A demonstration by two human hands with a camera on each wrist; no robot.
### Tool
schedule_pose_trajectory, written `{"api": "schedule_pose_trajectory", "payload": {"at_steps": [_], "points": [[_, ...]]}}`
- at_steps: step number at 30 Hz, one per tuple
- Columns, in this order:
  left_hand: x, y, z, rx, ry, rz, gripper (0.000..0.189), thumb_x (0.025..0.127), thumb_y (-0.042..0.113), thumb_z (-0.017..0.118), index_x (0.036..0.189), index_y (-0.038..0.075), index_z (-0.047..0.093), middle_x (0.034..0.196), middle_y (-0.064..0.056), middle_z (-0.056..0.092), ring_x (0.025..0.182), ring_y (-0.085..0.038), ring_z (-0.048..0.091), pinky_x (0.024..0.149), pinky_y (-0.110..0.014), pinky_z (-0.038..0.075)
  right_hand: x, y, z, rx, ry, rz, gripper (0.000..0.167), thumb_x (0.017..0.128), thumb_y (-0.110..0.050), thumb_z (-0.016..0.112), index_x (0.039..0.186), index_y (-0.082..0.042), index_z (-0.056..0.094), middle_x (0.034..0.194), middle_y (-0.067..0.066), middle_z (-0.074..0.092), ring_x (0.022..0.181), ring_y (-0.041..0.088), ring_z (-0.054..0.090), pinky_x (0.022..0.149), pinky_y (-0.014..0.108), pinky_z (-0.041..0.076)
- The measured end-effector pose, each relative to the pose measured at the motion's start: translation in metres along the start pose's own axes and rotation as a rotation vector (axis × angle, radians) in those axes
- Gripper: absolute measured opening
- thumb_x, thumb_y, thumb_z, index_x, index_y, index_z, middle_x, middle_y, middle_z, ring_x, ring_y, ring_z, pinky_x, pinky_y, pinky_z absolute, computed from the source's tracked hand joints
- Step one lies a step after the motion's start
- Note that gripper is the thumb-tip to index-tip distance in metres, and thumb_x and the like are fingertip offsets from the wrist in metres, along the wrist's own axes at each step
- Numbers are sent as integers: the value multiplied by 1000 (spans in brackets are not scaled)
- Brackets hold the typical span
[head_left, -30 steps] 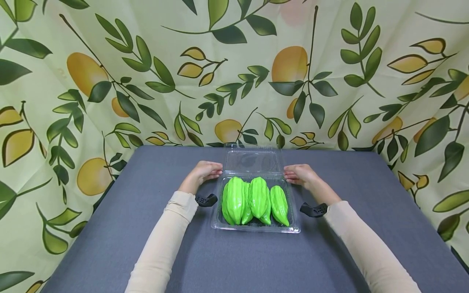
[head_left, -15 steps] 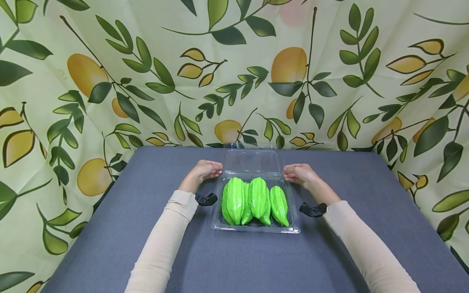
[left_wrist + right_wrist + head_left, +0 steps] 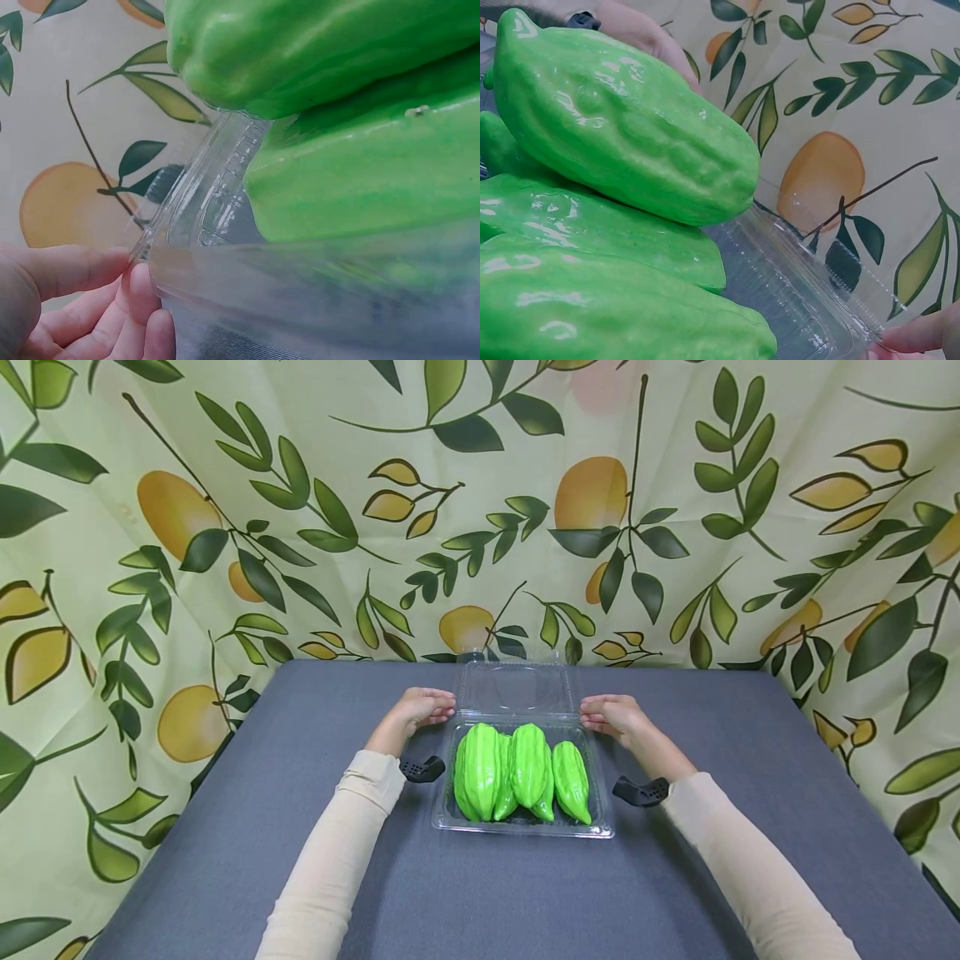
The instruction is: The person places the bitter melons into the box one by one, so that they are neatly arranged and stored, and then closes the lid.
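Note:
A clear plastic clamshell container [image 3: 523, 829] lies in the middle of the table, its lid [image 3: 517, 685] tipped back on the far side. Inside are several glossy bright green ribbed pods [image 3: 481, 772], some stacked on others. My left hand [image 3: 425, 708] is at the far left corner by the hinge; in the left wrist view its thumb and fingers pinch the container's edge [image 3: 142, 247]. At the far right corner, my right hand [image 3: 611, 717] pinches the matching edge, with only its fingertips [image 3: 915, 334] showing in the right wrist view.
Grey cloth covers the table [image 3: 480, 893]. Behind and at both sides hangs a curtain [image 3: 480, 510] printed with leaves and orange fruit, close to the table's far edge. A black strap piece [image 3: 641, 791] sits at the right wrist, a similar one [image 3: 422, 769] at the left.
The lid's far edge has risen very slightly. Both hands stay at the same corners, and the pods have not moved.

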State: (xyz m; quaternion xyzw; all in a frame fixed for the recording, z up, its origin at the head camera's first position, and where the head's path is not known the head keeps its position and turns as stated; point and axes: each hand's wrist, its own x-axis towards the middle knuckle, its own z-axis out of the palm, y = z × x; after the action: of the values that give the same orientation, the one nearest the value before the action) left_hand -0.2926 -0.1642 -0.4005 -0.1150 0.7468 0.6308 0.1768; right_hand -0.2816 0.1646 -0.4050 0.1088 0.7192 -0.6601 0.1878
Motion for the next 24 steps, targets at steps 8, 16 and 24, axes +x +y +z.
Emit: {"api": "schedule_pose_trajectory", "payload": {"at_steps": [8, 16, 24], "points": [[-2, 1, 1, 13, 5, 28, 36, 93, 2, 58, 127, -9, 55, 72, 6, 63, 61, 0, 60, 63, -14, 53, -2, 1, 0, 3, 13, -4, 48, 94, 0, 53, 138, 13, 38, 70, -9, 63, 63, 0, 60, 63, 13, 54], [-4, 1, 0, 42, 6, 46, 36, 92, 2, 59, 126, -9, 56, 72, 7, 64, 63, -1, 60, 66, -15, 54, -5, 0, 0, -16, 15, -24, 47, 95, 1, 50, 138, 14, 38, 71, -9, 62, 64, 1, 60, 62, 13, 53], [-6, 2, 0, 67, 19, 74, 34, 91, 2, 60, 123, -8, 58, 73, 6, 64, 65, -2, 61, 70, -17, 55, -7, 3, 0, -31, 38, -63, 43, 97, 1, 48, 136, 14, 40, 74, -9, 63, 65, 1, 61, 64, 13, 54]]}}
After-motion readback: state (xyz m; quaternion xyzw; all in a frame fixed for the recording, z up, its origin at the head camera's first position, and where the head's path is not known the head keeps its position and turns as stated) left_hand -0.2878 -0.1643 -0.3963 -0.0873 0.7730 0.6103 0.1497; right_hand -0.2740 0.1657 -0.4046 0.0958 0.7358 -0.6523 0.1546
